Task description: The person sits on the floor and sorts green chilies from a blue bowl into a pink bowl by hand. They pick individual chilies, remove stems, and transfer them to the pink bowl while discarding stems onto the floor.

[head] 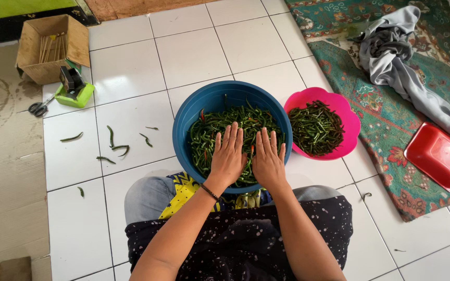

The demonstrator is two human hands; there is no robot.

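Observation:
A big blue basin [194,112] full of green chillies [212,132] stands on the white tiled floor in front of my knees. My left hand [227,156] and my right hand [268,158] lie flat, palms down, side by side on the chillies at the near side of the basin, fingers stretched out and holding nothing. A dark band circles my left wrist. To the right, touching the basin, a pink bowl [347,117] holds more green chillies [316,127].
Several loose chillies [111,136] lie on the tiles to the left. Further left are scissors [38,108], a green stapler-like tool [74,91] and a cardboard box [53,49] with sticks. On the patterned rug [391,109] lie grey cloth [397,57] and a red square container [438,156].

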